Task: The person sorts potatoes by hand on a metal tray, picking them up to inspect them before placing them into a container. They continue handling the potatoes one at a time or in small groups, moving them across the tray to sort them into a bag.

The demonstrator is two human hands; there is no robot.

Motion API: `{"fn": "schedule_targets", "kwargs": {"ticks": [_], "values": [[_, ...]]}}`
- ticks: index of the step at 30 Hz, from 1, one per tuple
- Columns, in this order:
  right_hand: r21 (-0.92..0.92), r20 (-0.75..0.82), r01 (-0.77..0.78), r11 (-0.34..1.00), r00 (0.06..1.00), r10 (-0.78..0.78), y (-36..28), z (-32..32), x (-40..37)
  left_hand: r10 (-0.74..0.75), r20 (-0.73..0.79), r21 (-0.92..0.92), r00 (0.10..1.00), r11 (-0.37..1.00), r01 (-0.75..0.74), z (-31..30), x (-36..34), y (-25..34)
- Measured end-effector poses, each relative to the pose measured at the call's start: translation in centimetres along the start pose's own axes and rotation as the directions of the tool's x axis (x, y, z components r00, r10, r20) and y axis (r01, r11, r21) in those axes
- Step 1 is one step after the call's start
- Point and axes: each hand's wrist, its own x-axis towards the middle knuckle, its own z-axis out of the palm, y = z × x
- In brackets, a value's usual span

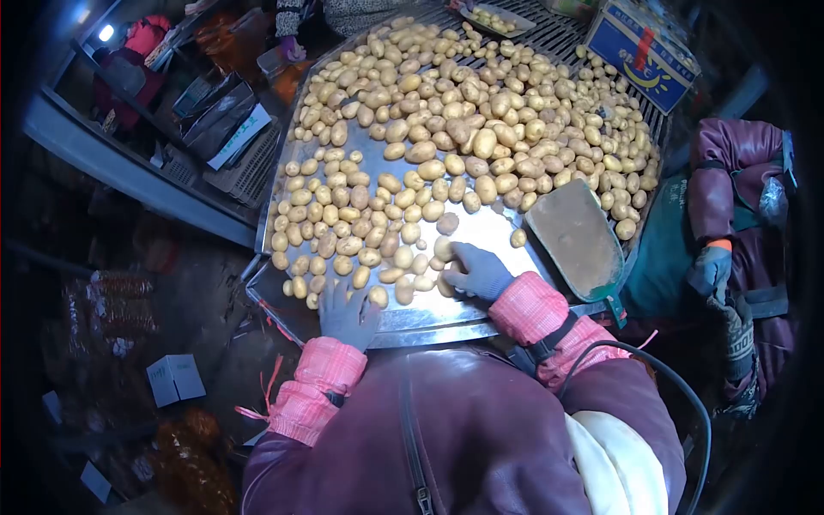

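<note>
Many potatoes (pixel 421 152) cover a metal sorting table (pixel 493 230) in front of me. My left hand (pixel 348 311), in a grey glove, lies with fingers spread at the near edge of the table, its fingertips beside the closest potatoes. My right hand (pixel 481 271), gloved alike, rests on the bare metal to the right of the small potatoes. Its fingers point left and stand apart, near a potato (pixel 443 249) and another potato (pixel 445 285). Neither hand is lifted with a potato in it. A scoop (pixel 577 239) with a green handle lies right of my right hand.
A blue cardboard box (pixel 639 53) stands at the table's far right, over slatted bars. A tray of potatoes (pixel 493 19) sits at the far edge. At right is another person's gloved hand (pixel 710 270). Crates and a white box (pixel 175 379) are at left. A cable loops by my right arm.
</note>
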Motion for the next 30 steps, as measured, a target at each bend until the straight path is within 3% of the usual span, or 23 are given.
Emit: {"fn": "schedule_targets", "kwargs": {"ticks": [1, 2, 4, 5, 8, 12, 18, 21, 22, 23, 24, 25, 27, 28, 29, 30], "values": [[0.18, 0.117, -0.045, 0.983, 0.993, 0.024, -1.3, -0.9, 0.4, -0.004, 0.004, -0.001, 1.0, 1.0, 0.004, 0.0, 0.0, 0.0], [0.182, 0.029, -0.031, 0.983, 0.999, 0.026, -3.4, -2.1, 0.3, -0.009, 0.006, 0.0, 1.0, 1.0, 0.009, 0.0, 0.1, -0.1], [-0.092, -0.297, 0.248, 0.965, 0.918, -0.264, 0.3, -1.2, 4.1, -0.021, 0.005, -0.004, 1.0, 1.0, 0.021, 0.0, 0.2, -0.3], [-0.373, -0.45, 0.298, 0.879, 0.77, -0.452, 0.9, -2.0, 5.5, -0.027, -0.002, -0.015, 1.0, 1.0, 0.027, 0.1, 0.1, -0.2], [-0.676, -0.338, 0.063, 0.734, 0.859, -0.385, 3.1, -4.7, 8.8, -0.02, -0.028, -0.023, 0.999, 1.0, 0.019, 0.0, 0.2, -0.1], [-0.769, -0.244, 0.024, 0.639, 0.913, -0.328, 3.7, -5.0, 8.7, 0.014, -0.041, -0.025, 0.999, 1.0, -0.015, 0.3, 0.1, -0.4], [-0.597, -0.199, -0.007, 0.802, 0.97, -0.14, 4.8, -3.5, 7.2, 0.113, -0.046, -0.079, 0.993, 0.99, -0.117, -0.1, 0.6, -1.4], [-0.497, -0.321, -0.026, 0.868, 0.934, -0.156, 4.7, -2.7, 4.8, 0.069, -0.004, -0.345, 0.998, 0.936, -0.066, -2.2, 1.3, -2.7], [-0.434, -0.362, -0.022, 0.901, 0.92, -0.152, 3.0, -2.5, 3.7, -0.073, 0.132, -0.563, 0.989, 0.815, 0.135, -3.1, 1.7, -2.6], [-0.151, -0.247, 0.038, 0.988, 0.966, -0.075, 1.0, -2.3, 2.8, -0.172, 0.294, -0.714, 0.94, 0.615, 0.335, -4.2, 2.2, -2.3], [0.151, -0.108, 0.049, 0.987, 0.994, -0.033, -1.5, -2.0, 2.0, -0.217, 0.467, -0.781, 0.857, 0.355, 0.515, -4.9, 2.6, -2.0], [0.44, 0.041, 0.011, 0.898, 0.999, -0.032, -3.0, -1.5, 1.7, -0.18, 0.536, -0.815, 0.825, 0.143, 0.561, -5.3, 2.8, -1.9], [0.318, -0.04, 0.056, 0.946, 0.998, -0.045, -3.9, -0.7, 2.4, -0.062, 0.632, -0.754, 0.772, -0.278, 0.595, -5.8, 3.5, -1.3], [0.058, -0.156, 0.188, 0.981, 0.972, -0.177, -2.2, -0.1, 3.9, 0.028, 0.674, -0.669, 0.739, -0.401, 0.626, -6.2, 3.9, -0.7], [-0.228, -0.267, 0.245, 0.942, 0.915, -0.303, -0.5, 0.5, 5.3, 0.036, 0.683, -0.677, 0.73, -0.344, 0.651, -5.6, 3.5, -1.4], [-0.297, -0.181, 0.123, 0.947, 0.966, -0.182, -0.7, 0.5, 6.3, 0.043, 0.696, -0.679, 0.717, -0.286, 0.676, -4.2, 2.9, -2.5]]}}
